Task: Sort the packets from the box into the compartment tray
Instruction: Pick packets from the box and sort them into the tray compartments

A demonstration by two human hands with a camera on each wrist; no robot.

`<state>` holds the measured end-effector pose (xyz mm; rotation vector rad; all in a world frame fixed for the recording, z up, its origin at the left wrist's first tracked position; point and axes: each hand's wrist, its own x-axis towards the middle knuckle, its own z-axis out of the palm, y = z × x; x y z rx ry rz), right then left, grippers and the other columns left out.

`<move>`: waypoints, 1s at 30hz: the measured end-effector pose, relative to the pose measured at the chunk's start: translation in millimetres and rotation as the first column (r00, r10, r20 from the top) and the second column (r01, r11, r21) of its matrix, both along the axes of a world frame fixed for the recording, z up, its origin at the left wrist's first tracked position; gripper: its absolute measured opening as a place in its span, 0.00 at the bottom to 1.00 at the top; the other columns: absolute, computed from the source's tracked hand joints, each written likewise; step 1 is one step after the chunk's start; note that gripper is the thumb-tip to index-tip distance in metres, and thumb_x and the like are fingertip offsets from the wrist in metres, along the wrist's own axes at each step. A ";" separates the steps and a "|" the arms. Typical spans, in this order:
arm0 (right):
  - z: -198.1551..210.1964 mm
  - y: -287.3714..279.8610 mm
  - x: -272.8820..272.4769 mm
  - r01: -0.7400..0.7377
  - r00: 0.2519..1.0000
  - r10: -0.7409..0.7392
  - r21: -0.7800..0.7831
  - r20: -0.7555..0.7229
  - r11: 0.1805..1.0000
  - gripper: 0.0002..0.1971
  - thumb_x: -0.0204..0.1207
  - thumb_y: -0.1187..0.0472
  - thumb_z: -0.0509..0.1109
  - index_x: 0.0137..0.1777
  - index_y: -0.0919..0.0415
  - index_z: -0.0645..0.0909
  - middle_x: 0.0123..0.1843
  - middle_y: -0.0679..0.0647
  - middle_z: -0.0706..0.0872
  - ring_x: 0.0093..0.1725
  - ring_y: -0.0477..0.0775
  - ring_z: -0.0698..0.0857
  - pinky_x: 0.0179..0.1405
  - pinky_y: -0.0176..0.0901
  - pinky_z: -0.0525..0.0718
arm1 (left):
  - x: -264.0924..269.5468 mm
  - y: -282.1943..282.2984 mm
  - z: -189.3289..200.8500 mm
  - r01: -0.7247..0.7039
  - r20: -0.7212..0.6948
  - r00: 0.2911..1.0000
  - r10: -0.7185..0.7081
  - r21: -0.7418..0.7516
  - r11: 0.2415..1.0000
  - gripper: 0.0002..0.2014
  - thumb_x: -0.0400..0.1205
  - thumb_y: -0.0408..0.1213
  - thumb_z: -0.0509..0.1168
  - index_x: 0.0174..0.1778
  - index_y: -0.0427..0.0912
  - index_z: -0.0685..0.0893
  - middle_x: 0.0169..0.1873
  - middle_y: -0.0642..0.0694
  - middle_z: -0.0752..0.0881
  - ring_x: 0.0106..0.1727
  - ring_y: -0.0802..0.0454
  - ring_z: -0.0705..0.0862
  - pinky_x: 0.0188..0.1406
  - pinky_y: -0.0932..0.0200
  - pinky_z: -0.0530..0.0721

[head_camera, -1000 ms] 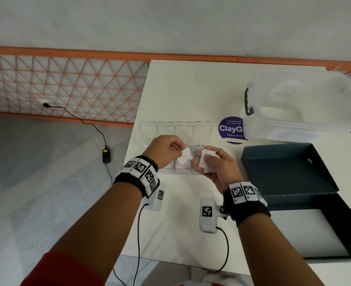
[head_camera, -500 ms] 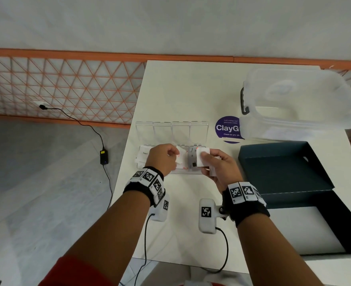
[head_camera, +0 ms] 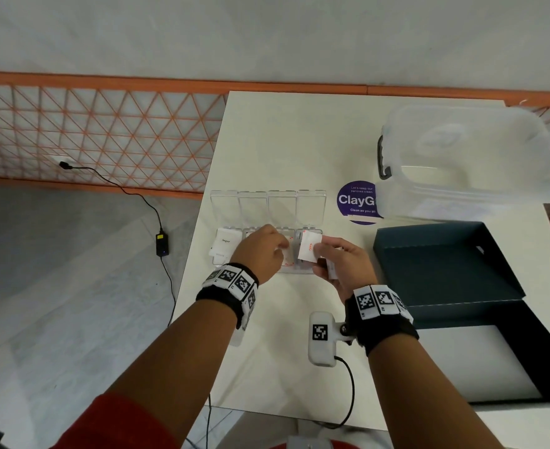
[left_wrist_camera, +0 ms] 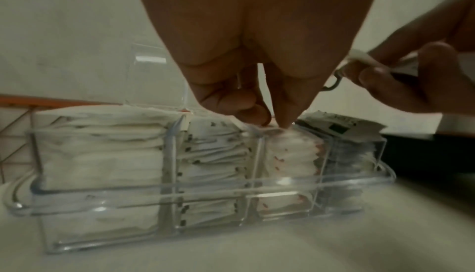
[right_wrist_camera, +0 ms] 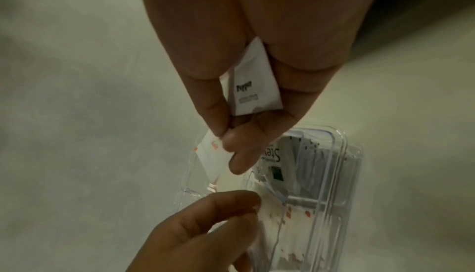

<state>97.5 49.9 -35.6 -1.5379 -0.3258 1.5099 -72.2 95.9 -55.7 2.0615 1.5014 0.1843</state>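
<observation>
The clear compartment tray [head_camera: 216,258] lies on the white table with its lid [head_camera: 267,205] open behind it. All its compartments hold packets. My left hand [head_camera: 283,251] is over the third compartment and pinches the top red-printed packet [left_wrist_camera: 282,134] of the stack there with thumb and forefinger [left_wrist_camera: 257,114]. Just right of it, my right hand [head_camera: 319,254] pinches another red-printed packet [head_camera: 309,251] at its fingertips and keeps a white pepper packet [right_wrist_camera: 254,85] tucked against the palm. The dark blue box [head_camera: 445,264] stands open at the right.
A clear plastic bin [head_camera: 467,157] stands at the back right, with a purple sticker [head_camera: 357,202] on the table beside it. Sugar packets [head_camera: 226,243] fill the leftmost compartment, Stevia packets [right_wrist_camera: 277,160] the rightmost. The box's flap [head_camera: 477,361] lies at the front right. The table's left edge is close to the tray.
My left hand has taken its red-printed packet down from beside the right hand onto the third compartment's stack. The right hand has pushed another red-printed packet up to its fingertips.
</observation>
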 end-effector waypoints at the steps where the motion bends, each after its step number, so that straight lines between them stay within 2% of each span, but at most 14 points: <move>1: 0.3 0.8 0.1 0.000 1.000 0.000 0.001 -0.007 1.000 0.07 0.73 0.75 0.72 0.46 0.66 0.88 0.38 0.61 0.89 0.33 0.57 0.87 0.30 0.40 0.86 | 0.6 0.6 3.0 -0.041 0.064 0.997 0.040 0.006 0.999 0.13 0.81 0.30 0.61 0.55 0.44 0.87 0.55 0.50 0.82 0.52 0.53 0.81 0.55 0.59 0.77; 4: 0.0 3.3 -0.2 -0.022 1.000 0.022 0.002 -0.004 1.000 0.06 0.73 0.75 0.72 0.47 0.67 0.87 0.36 0.60 0.90 0.30 0.56 0.88 0.31 0.42 0.87 | 3.3 2.7 15.1 -0.180 0.334 0.923 0.190 -0.061 0.982 0.08 0.81 0.34 0.64 0.46 0.52 0.85 0.41 0.60 0.83 0.35 0.63 0.78 0.41 0.64 0.76; 7: -1.9 4.6 -3.0 -0.036 0.999 0.036 0.017 0.003 0.999 0.07 0.72 0.76 0.73 0.42 0.65 0.88 0.30 0.56 0.88 0.28 0.51 0.87 0.29 0.40 0.87 | 8.1 4.0 31.2 -0.200 0.452 0.854 0.257 -0.169 0.965 0.03 0.77 0.44 0.70 0.44 0.58 0.83 0.39 0.64 0.85 0.33 0.65 0.79 0.36 0.67 0.79; 9: -3.7 4.4 -5.9 -0.043 0.999 0.043 0.029 -0.001 0.999 0.07 0.72 0.77 0.72 0.41 0.66 0.88 0.29 0.56 0.88 0.28 0.51 0.87 0.29 0.39 0.86 | 10.3 5.8 37.8 -0.181 0.456 0.853 0.253 -0.195 0.964 0.06 0.74 0.45 0.73 0.42 0.58 0.82 0.40 0.63 0.86 0.36 0.66 0.83 0.36 0.68 0.79; 11: -5.7 4.0 -8.2 -0.081 0.996 0.081 0.029 0.021 0.996 0.07 0.71 0.76 0.72 0.43 0.66 0.88 0.31 0.57 0.88 0.29 0.51 0.87 0.30 0.39 0.87 | 10.0 7.2 41.0 -0.155 0.432 0.872 0.232 -0.205 0.966 0.08 0.73 0.40 0.73 0.40 0.56 0.81 0.40 0.61 0.87 0.38 0.65 0.85 0.36 0.69 0.79; 15: -5.7 3.4 -8.9 -0.209 0.975 0.203 0.068 0.089 0.976 0.07 0.74 0.70 0.72 0.49 0.61 0.89 0.32 0.55 0.90 0.29 0.53 0.89 0.26 0.38 0.84 | 4.0 6.2 41.3 -0.063 0.390 0.909 0.146 -0.218 0.974 0.15 0.74 0.29 0.70 0.44 0.57 0.82 0.45 0.60 0.87 0.36 0.68 0.82 0.33 0.77 0.76; 17: -5.6 5.0 -7.0 -0.244 0.958 0.224 0.105 0.178 0.964 0.05 0.74 0.67 0.76 0.47 0.58 0.88 0.27 0.49 0.87 0.23 0.50 0.84 0.22 0.36 0.80 | 2.7 3.9 43.0 -0.024 0.382 0.916 0.122 -0.252 0.967 0.16 0.74 0.31 0.70 0.46 0.60 0.82 0.46 0.59 0.87 0.34 0.67 0.82 0.32 0.75 0.77; 20: -4.4 8.7 -5.3 -0.313 0.928 0.275 0.125 0.253 0.941 0.06 0.72 0.64 0.80 0.45 0.59 0.85 0.25 0.51 0.84 0.20 0.49 0.80 0.19 0.36 0.77 | 0.5 3.4 45.6 0.001 0.368 0.924 0.107 -0.281 0.960 0.08 0.76 0.41 0.74 0.46 0.60 0.85 0.40 0.59 0.86 0.33 0.65 0.84 0.33 0.68 0.79; 22: -3.5 10.0 -5.4 -0.269 0.949 0.242 0.120 0.202 0.956 0.07 0.72 0.66 0.80 0.45 0.60 0.84 0.27 0.55 0.86 0.21 0.51 0.83 0.21 0.36 0.79 | -3.4 6.1 45.8 -0.026 0.376 0.914 0.150 -0.314 0.949 0.08 0.76 0.36 0.73 0.46 0.56 0.87 0.35 0.57 0.84 0.31 0.61 0.85 0.34 0.61 0.82; 24: -2.5 10.4 -6.5 -0.211 0.973 0.195 0.132 0.123 0.969 0.08 0.71 0.71 0.79 0.44 0.61 0.84 0.29 0.58 0.87 0.24 0.52 0.85 0.22 0.36 0.80 | -6.9 7.7 45.8 -0.067 0.365 0.911 0.192 -0.329 0.942 0.10 0.75 0.32 0.72 0.46 0.53 0.87 0.33 0.56 0.84 0.31 0.57 0.85 0.39 0.55 0.85; 28: -3.2 11.2 -7.8 -0.325 0.930 0.283 0.160 0.236 0.932 0.08 0.71 0.73 0.77 0.40 0.60 0.86 0.26 0.54 0.86 0.25 0.49 0.85 0.25 0.35 0.81 | -4.9 5.7 44.9 -0.071 0.254 0.957 0.138 -0.255 0.964 0.08 0.72 0.36 0.75 0.37 0.53 0.83 0.35 0.53 0.86 0.36 0.57 0.84 0.40 0.59 0.85; 30: -3.4 11.6 -8.4 -0.307 0.939 0.271 0.160 0.212 0.938 0.08 0.73 0.75 0.73 0.41 0.61 0.87 0.30 0.57 0.88 0.29 0.54 0.86 0.26 0.38 0.82 | -4.5 6.5 41.8 -0.113 0.273 0.946 0.175 -0.229 0.967 0.09 0.73 0.34 0.75 0.38 0.50 0.82 0.38 0.52 0.86 0.39 0.55 0.85 0.39 0.59 0.85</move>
